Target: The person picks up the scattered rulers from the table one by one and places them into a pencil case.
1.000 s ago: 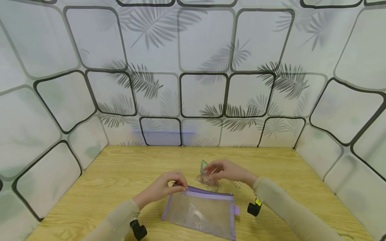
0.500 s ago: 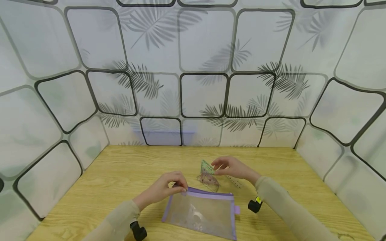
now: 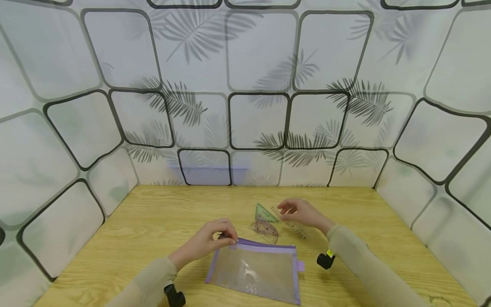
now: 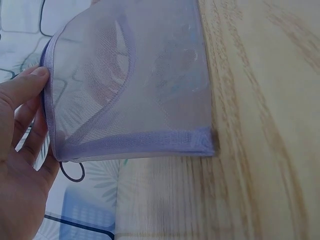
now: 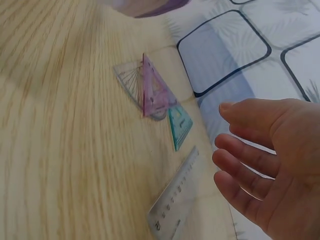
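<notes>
My left hand [image 3: 212, 238] pinches the purple zip edge of a see-through mesh zip pouch [image 3: 257, 270], which spans much of the left wrist view. A dark loop hangs by the pouch's corner there. Above a clear ruler [image 3: 296, 229] hovers my right hand [image 3: 302, 212], fingers loosely bent and nothing between them. Left of the ruler lie a green set square [image 3: 264, 213] and a pink set square [image 5: 154, 92]. The pink one overlaps a clear protractor [image 5: 129, 80], and its tip meets the green one in the right wrist view.
The wooden table [image 3: 165, 213] ends at a white curtain [image 3: 257, 119] with dark frames and leaf prints, which also encloses both sides. A bluish shape [image 3: 209, 175] shows at the curtain's foot. Each wrist carries a small black camera [image 3: 326, 259].
My right hand has shifted right and slightly farther back, from over the pink and green set squares to the ruler, uncovering both squares. My left hand stays on the pouch edge.
</notes>
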### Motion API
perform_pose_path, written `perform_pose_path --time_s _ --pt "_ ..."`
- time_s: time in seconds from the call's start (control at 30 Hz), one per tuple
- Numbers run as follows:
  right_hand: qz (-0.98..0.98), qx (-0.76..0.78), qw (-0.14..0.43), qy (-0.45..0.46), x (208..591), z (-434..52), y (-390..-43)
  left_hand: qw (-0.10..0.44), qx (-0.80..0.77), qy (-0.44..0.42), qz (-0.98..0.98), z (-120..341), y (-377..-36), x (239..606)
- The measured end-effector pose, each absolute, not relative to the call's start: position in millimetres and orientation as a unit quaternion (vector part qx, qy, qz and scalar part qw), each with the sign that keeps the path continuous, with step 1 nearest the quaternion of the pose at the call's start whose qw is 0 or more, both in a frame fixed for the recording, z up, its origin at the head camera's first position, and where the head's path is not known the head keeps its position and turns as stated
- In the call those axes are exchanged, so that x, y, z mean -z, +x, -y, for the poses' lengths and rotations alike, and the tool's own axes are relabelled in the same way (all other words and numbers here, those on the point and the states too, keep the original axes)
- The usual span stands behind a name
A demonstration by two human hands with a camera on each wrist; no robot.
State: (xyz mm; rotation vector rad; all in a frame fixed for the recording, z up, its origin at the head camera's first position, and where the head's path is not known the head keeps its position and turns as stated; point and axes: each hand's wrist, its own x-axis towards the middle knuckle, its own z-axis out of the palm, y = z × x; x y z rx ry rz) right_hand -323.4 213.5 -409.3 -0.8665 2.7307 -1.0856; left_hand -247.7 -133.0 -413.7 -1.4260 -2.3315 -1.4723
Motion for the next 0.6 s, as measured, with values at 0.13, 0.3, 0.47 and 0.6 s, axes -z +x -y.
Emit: perform_pose_path --time_s 0.13,0.3,0.47,0.6 --pt "-0.898 0.352 0.035 -0.261 411.9 -216.1 -323.4 0.027 0.476 -0.452 0.754 131.6 -246.4 414.3" --pt "-0.906 0.349 0.033 -0.236 417.9 -216.8 -324.2 0.041 0.472 -0.459 0.752 132.1 -243.7 414.9" --pt "-0.913 0.340 0.030 -0.225 418.9 -218.0 -323.1 0.047 0.467 -0.460 0.754 133.8 -239.7 412.5" --pt "-0.915 0.339 0.027 -0.215 419.0 -219.9 -323.8 0.045 0.464 -0.452 0.761 134.0 -237.3 411.8"
